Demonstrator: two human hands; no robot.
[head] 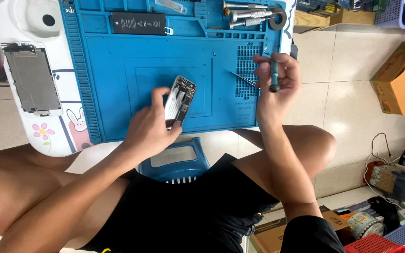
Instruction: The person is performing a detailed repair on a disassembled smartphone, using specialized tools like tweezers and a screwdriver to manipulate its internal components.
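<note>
Surface: small white surface [5, 18] under blue rubber mat [108, 70].
Left hand [148, 129]: grip closed on opened silver phone [180, 100].
Right hand [277, 89]: grip closed on teal screwdriver [274, 70].
Room: pale tiled floor [343, 70], orange cardboard boxes [399, 79].

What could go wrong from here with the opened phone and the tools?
1. The left hand holds the opened phone tilted near the blue mat's front edge; it might slip off onto the floor.
2. The right hand grips a screwdriver and tweezers together; one may drop or poke the exposed parts.
3. The battery lies loose by the metal tools; a puncture is possible.
</note>
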